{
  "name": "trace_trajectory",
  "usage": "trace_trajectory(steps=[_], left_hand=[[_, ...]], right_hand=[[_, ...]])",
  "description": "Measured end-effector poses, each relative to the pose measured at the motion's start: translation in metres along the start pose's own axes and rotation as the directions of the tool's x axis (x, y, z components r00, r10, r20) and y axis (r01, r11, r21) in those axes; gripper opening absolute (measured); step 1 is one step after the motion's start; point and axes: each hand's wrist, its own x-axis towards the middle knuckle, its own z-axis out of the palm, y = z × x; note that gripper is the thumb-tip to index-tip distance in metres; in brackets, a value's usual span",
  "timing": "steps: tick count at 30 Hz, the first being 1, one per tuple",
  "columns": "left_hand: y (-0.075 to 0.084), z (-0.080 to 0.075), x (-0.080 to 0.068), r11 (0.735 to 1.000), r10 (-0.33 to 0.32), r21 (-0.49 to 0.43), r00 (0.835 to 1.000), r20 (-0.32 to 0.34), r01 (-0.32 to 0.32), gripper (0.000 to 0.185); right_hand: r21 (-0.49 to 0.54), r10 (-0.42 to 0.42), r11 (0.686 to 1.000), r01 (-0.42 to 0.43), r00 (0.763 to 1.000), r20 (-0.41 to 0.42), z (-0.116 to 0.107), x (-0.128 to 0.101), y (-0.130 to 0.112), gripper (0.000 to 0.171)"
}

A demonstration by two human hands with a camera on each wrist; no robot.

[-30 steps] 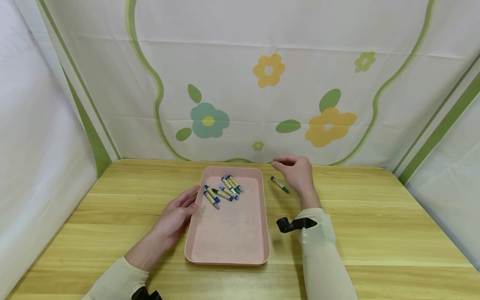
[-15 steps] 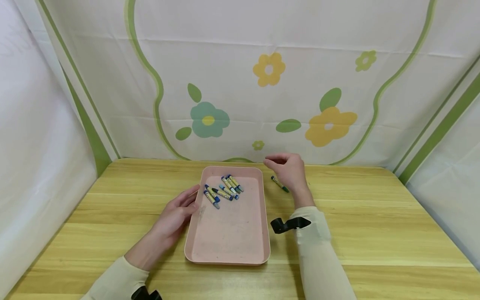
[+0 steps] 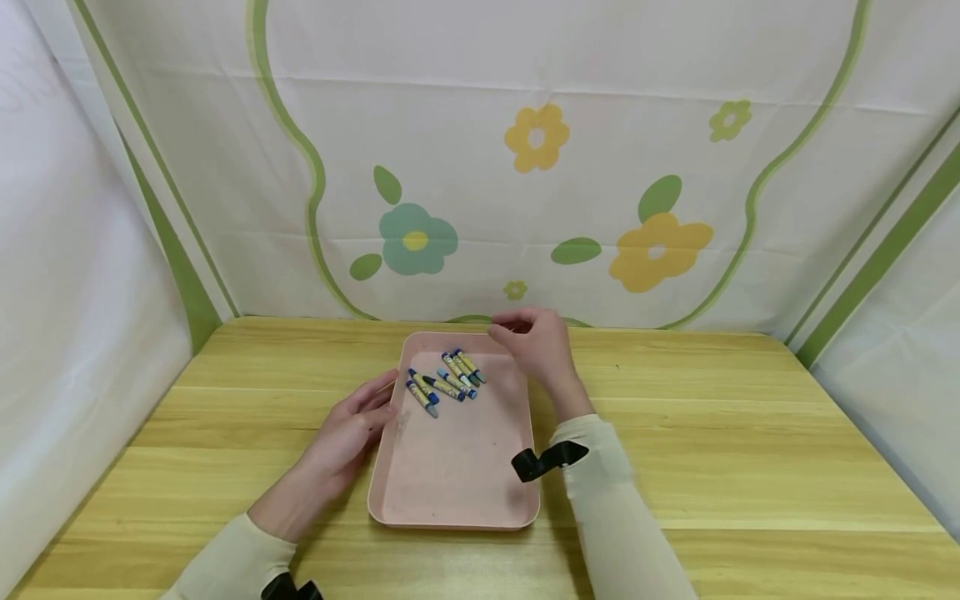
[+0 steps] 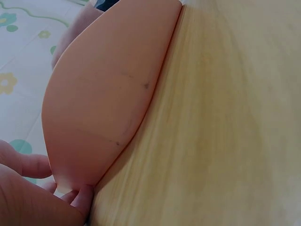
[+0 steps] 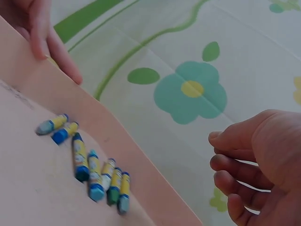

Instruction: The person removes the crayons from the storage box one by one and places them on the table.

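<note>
Head view: left hand (image 3: 352, 429) relaxed against tray (image 3: 457, 487) left rim — right hand (image 3: 536, 342) loosely curled, empty, above far-right corner.

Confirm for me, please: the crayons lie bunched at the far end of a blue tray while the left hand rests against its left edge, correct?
Not quite: the tray is pink, not blue, as the head view shows. The rest holds: the crayons lie bunched at its far end, and the left hand rests against its left edge.

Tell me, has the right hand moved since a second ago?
Yes. The right hand has moved left: earlier it was over the table right of the pink tray; now it is over the tray's far right corner.
</note>
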Motion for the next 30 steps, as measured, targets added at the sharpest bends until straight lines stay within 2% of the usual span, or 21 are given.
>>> trace_trajectory(steps=[8, 14, 19, 23, 30], left_hand=[[-0.001, 0.000, 0.000, 1.000, 0.003, -0.010, 1.000, -0.006, -0.003, 0.065], [-0.002, 0.001, -0.002, 1.000, 0.000, -0.008, 1.000, -0.010, 0.000, 0.064], [-0.001, 0.003, -0.001, 1.000, 0.002, -0.022, 1.000, -0.001, -0.002, 0.065], [-0.001, 0.004, -0.001, 1.000, 0.004, -0.022, 1.000, 0.002, -0.004, 0.065], [0.000, 0.004, -0.001, 1.000, 0.013, -0.022, 1.000, 0.007, -0.013, 0.063]], right_hand=[[-0.006, -0.028, 1.000, 0.028, 0.998, 0.061, 0.027, -0.006, -0.012, 0.023], [-0.020, -0.094, 0.995, 0.096, 0.994, 0.061, 0.040, -0.010, -0.016, 0.022], [-0.023, -0.111, 0.993, 0.113, 0.992, 0.068, 0.047, -0.015, -0.021, 0.022], [-0.085, -0.103, 0.990, 0.109, 0.992, 0.073, 0.050, -0.018, -0.023, 0.021], [-0.218, -0.124, 0.967, 0.136, 0.990, 0.067, 0.053, -0.021, -0.025, 0.022]])
